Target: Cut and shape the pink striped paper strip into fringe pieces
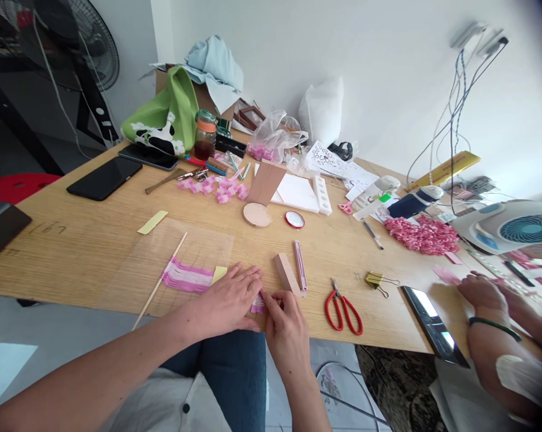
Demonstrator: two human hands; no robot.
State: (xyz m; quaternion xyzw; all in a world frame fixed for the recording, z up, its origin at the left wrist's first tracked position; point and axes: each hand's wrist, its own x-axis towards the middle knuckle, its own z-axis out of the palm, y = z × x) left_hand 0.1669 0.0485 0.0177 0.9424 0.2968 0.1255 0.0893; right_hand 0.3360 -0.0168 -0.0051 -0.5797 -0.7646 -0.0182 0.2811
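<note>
The right hand [289,333] has its fingers [269,301] pinched narrowly on a small pink-and-white strip [258,305] at the edge of the wooden worktop [95,252]. The left hand [230,299] lies open just beside it, fingers [248,277] spread. Farther back, a clear plastic bag [277,137] holds pink pieces [260,152].

Wooden block [286,275] obstructs just ahead of the right hand [289,330] fingers; passage available rightward, as far as the red scissors [343,315].

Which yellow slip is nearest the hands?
The small yellow slip just past the left hand, beside the pink fringe; the other slip lies well away on the tabletop.
</note>
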